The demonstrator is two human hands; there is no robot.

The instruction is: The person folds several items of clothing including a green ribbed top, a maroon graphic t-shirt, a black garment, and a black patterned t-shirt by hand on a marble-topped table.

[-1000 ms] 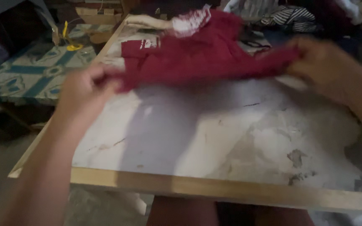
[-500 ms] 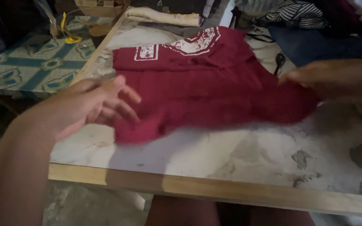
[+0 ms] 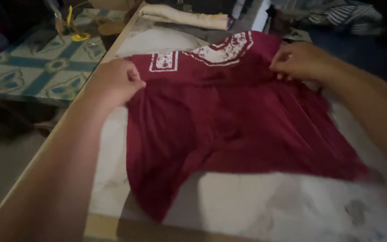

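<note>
Clearly both hands are laying a garment out flat. The left hand (image 3: 115, 83) is curled nearly to a fist, its fingers pinching the left edge of the dark red shirt (image 3: 229, 121) just below a white printed patch. The right hand (image 3: 298, 60) is bent the same way, fingertips gripping the cloth at the far right side near the larger white print. Between the two hands the fabric lies fairly smooth; nearer the body it ripples and its lower hem hangs uneven, one corner reaching the wooden rim. By my judgement this is the spreading step of folding, and any next move calls for an even grip on both sides. The knit looks soft and limp, matte. Under it, the table (image 3: 265, 210) is pale, mottled and worn. Beyond the hands lies a folded cream cloth (image 3: 184, 17); left of the left hand, a blue patterned surface (image 3: 36, 62).
</note>
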